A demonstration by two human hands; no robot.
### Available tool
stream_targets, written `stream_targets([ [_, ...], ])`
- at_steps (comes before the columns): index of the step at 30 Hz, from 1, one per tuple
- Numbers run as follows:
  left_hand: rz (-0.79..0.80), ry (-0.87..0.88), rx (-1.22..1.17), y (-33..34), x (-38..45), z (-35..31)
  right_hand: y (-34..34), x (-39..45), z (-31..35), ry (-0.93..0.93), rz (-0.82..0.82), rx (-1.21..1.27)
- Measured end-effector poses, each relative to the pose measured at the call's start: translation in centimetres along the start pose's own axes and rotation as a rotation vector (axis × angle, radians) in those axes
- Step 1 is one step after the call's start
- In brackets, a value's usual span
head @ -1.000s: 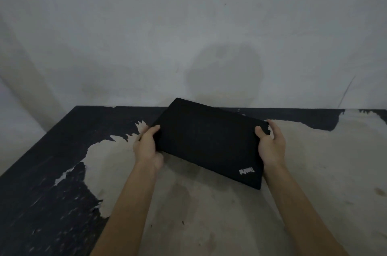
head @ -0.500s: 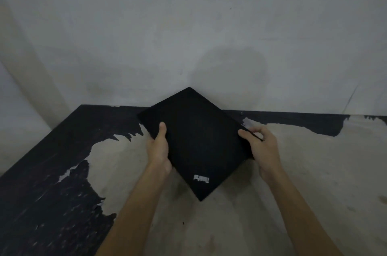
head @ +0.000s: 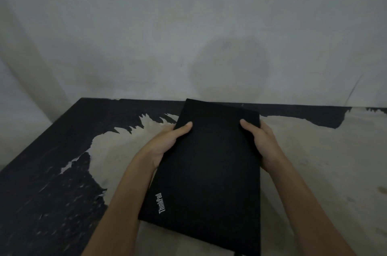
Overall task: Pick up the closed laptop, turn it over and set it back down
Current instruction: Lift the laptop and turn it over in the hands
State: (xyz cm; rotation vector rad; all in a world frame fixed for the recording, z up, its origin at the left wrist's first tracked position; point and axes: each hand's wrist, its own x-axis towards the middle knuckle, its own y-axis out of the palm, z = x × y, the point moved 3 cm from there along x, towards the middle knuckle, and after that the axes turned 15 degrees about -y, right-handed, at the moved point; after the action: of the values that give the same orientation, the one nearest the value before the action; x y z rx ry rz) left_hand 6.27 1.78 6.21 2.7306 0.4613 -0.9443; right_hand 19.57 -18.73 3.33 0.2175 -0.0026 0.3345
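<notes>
A closed black laptop [head: 211, 169] with a silver logo near its lower left corner is held above the table, its long side running away from me and its lid facing up. My left hand [head: 167, 142] grips its left edge, thumb on top. On the opposite edge my right hand [head: 261, 140] holds it the same way, thumb on the lid. The near end of the laptop reaches almost to the bottom of the frame and hides part of both forearms.
The table [head: 314, 161] has a worn top, pale in the middle and right, with black coating left at the left side [head: 41, 182] and along the back edge. A plain grey wall [head: 188, 35] rises right behind it.
The laptop has swung round from lying crosswise to pointing away from me and has come closer to the camera. Both hands shifted along its edges while keeping hold.
</notes>
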Motion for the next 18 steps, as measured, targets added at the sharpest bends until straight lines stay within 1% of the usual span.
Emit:
stream_targets([
  [5, 0.03, 0.019, 0.051, 0.2, -0.1, -0.1, -0.3, -0.1, -0.2, -0.014, -0.12, 0.078],
  [8, 0.021, 0.014, 0.016, -0.8, 0.1, 0.4, -0.4, -0.2, -0.3, -0.032, -0.201, 0.104],
  [10, 0.048, -0.009, -0.043, -1.5, 0.2, 0.6, -0.7, -0.2, -0.4, -0.061, -0.258, 0.131],
  [13, 0.058, -0.024, -0.112, -2.9, 0.7, 0.8, -1.4, 0.0, -0.4, -0.103, -0.38, 0.16],
  [18, -0.025, 0.069, -0.238, -3.4, 2.0, 0.8, -2.5, -0.1, -0.3, -0.171, -0.642, 0.196],
])
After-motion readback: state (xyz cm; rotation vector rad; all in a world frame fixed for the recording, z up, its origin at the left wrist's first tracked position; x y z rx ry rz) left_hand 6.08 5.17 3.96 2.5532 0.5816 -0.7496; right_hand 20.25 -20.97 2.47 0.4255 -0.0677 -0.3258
